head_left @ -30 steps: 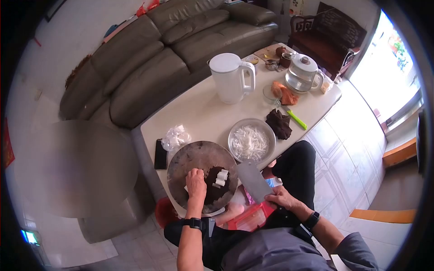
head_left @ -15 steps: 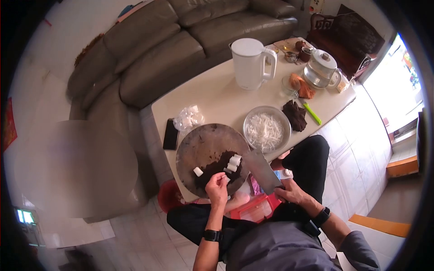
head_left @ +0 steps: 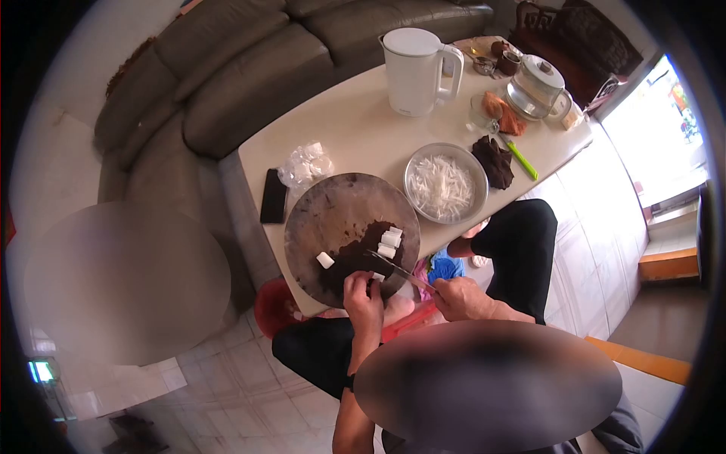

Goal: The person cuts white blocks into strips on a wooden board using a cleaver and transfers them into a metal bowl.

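Note:
My right hand (head_left: pixel 463 299) grips the handle of a cleaver (head_left: pixel 404 273), whose blade now lies edge-on over the lower right of a round dark board (head_left: pixel 321 208). Just left of the blade, my left hand (head_left: pixel 364 301) has its fingers closed on a small white piece (head_left: pixel 377 278) at the board's near edge. Several white chunks (head_left: pixel 389 242) stand right of centre on a dark wet patch, and one white chunk (head_left: pixel 325 260) sits apart at the left. A metal bowl (head_left: pixel 445 183) of thin white strips is beside the board.
Behind the board are a bag of white chunks (head_left: pixel 305 165) and a black phone (head_left: pixel 274 196). Farther back stand a white jug (head_left: pixel 413 72) and a glass teapot (head_left: pixel 534 89). A dark cloth (head_left: pixel 493 162) and a green-handled tool (head_left: pixel 523 160) lie right of the bowl.
The cleaver has swung left from beside the board to over it, with my right hand following. My left hand stays by the small white piece. The whole view has shifted slightly.

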`<control>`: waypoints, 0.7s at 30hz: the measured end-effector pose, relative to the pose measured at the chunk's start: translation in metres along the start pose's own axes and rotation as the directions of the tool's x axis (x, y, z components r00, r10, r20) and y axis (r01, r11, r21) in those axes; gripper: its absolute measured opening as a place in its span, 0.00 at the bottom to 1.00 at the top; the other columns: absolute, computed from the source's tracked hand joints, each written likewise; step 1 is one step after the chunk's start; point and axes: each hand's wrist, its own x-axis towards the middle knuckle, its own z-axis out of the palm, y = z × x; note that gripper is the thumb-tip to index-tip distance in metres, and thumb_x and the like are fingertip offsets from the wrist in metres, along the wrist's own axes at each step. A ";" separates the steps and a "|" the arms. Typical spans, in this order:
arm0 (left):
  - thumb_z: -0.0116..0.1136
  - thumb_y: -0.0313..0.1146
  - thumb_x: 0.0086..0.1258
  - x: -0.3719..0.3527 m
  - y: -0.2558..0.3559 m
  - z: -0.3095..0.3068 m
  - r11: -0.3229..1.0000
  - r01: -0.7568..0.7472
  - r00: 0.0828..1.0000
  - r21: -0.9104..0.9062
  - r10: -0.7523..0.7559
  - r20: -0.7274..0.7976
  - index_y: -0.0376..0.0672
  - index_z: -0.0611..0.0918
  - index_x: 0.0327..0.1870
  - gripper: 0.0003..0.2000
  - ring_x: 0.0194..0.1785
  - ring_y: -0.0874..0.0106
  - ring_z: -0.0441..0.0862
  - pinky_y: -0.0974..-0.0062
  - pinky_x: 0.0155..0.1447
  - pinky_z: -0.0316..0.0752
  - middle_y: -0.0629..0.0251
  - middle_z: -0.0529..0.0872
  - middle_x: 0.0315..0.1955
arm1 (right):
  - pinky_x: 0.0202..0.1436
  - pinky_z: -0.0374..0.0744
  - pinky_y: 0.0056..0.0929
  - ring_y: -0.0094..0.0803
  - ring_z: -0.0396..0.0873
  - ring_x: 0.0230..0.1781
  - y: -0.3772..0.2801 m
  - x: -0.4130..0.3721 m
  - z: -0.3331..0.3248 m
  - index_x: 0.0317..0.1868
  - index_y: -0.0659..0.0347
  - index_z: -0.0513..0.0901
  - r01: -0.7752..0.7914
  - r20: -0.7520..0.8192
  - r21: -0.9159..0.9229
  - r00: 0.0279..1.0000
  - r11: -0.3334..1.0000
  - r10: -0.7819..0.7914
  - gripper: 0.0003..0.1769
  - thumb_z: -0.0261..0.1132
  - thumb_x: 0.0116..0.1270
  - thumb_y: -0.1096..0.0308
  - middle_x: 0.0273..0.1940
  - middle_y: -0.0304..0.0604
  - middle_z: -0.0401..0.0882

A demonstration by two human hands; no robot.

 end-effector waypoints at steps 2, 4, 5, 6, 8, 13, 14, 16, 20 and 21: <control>0.61 0.20 0.55 -0.002 -0.001 -0.008 0.888 -0.406 0.914 0.216 0.401 0.068 0.36 0.81 0.39 0.09 0.40 0.60 0.80 0.66 0.45 0.77 0.58 0.80 0.40 | 0.29 0.76 0.49 0.54 0.78 0.24 -0.001 -0.002 -0.001 0.30 0.66 0.76 -0.018 0.025 0.000 1.000 1.000 0.018 0.08 0.60 0.57 0.69 0.20 0.57 0.76; 0.61 0.20 0.55 -0.003 -0.013 -0.006 0.869 -0.444 0.896 0.217 0.432 0.103 0.36 0.82 0.39 0.10 0.42 0.59 0.79 0.65 0.46 0.76 0.58 0.80 0.40 | 0.29 0.76 0.49 0.54 0.79 0.24 -0.002 -0.002 -0.001 0.31 0.66 0.76 -0.025 0.052 0.000 0.998 1.000 0.025 0.08 0.60 0.56 0.69 0.20 0.56 0.77; 0.61 0.20 0.54 -0.003 -0.018 -0.005 0.846 -0.489 0.872 0.214 0.469 0.138 0.36 0.82 0.39 0.10 0.44 0.58 0.79 0.65 0.48 0.76 0.58 0.80 0.40 | 0.29 0.76 0.49 0.53 0.79 0.24 -0.002 -0.002 -0.002 0.31 0.66 0.76 -0.007 0.050 -0.028 0.999 1.000 0.009 0.08 0.60 0.56 0.69 0.20 0.56 0.77; 0.61 0.20 0.54 -0.003 -0.019 -0.004 0.847 -0.486 0.874 0.214 0.466 0.141 0.36 0.82 0.39 0.10 0.44 0.58 0.79 0.65 0.48 0.76 0.58 0.80 0.40 | 0.29 0.76 0.49 0.53 0.79 0.24 -0.001 -0.003 -0.002 0.32 0.66 0.76 0.007 0.046 -0.056 0.999 0.998 -0.005 0.08 0.60 0.55 0.70 0.20 0.55 0.77; 0.60 0.20 0.54 -0.002 -0.019 0.000 0.792 -0.543 0.839 0.278 0.518 0.165 0.36 0.82 0.38 0.10 0.45 0.58 0.78 0.64 0.49 0.76 0.58 0.80 0.39 | 0.29 0.76 0.48 0.53 0.79 0.24 0.002 -0.002 0.000 0.31 0.67 0.75 0.017 0.050 -0.063 0.999 0.998 -0.014 0.07 0.60 0.55 0.70 0.20 0.55 0.77; 0.60 0.18 0.54 -0.002 -0.020 0.002 0.796 -0.549 0.835 0.257 0.534 0.129 0.34 0.82 0.36 0.08 0.43 0.56 0.79 0.62 0.48 0.75 0.57 0.81 0.37 | 0.27 0.76 0.46 0.52 0.79 0.23 -0.001 0.001 -0.004 0.31 0.67 0.75 0.040 0.096 -0.077 0.995 0.996 -0.033 0.06 0.59 0.53 0.73 0.21 0.54 0.78; 0.60 0.18 0.54 -0.003 -0.022 0.003 0.805 -0.545 0.838 0.233 0.534 0.112 0.34 0.81 0.36 0.09 0.43 0.54 0.79 0.61 0.48 0.75 0.55 0.80 0.37 | 0.27 0.76 0.45 0.51 0.80 0.23 -0.001 0.002 -0.003 0.31 0.68 0.75 0.103 0.076 -0.090 0.992 0.991 -0.097 0.06 0.58 0.53 0.74 0.22 0.54 0.78; 0.60 0.17 0.53 -0.005 -0.025 0.005 0.798 -0.546 0.836 0.253 0.537 0.112 0.33 0.81 0.36 0.09 0.43 0.53 0.79 0.60 0.48 0.75 0.54 0.80 0.37 | 0.26 0.76 0.43 0.50 0.80 0.23 -0.001 0.005 -0.002 0.31 0.68 0.74 0.159 0.057 -0.094 0.986 0.983 -0.154 0.06 0.57 0.52 0.75 0.22 0.54 0.78; 0.59 0.17 0.53 -0.007 -0.025 0.007 0.793 -0.545 0.834 0.271 0.545 0.084 0.32 0.81 0.36 0.09 0.42 0.50 0.78 0.58 0.47 0.75 0.52 0.80 0.37 | 0.25 0.76 0.41 0.47 0.79 0.22 0.001 0.006 -0.001 0.32 0.68 0.73 0.211 0.115 -0.166 0.974 0.963 -0.194 0.07 0.57 0.53 0.75 0.24 0.53 0.77; 0.59 0.17 0.53 -0.007 -0.025 0.007 0.795 -0.542 0.837 0.272 0.539 0.092 0.32 0.81 0.36 0.09 0.42 0.50 0.78 0.58 0.47 0.75 0.52 0.80 0.37 | 0.24 0.76 0.42 0.47 0.78 0.22 0.001 0.006 0.000 0.33 0.68 0.72 0.223 0.124 -0.181 0.971 0.958 -0.203 0.07 0.58 0.54 0.74 0.25 0.51 0.76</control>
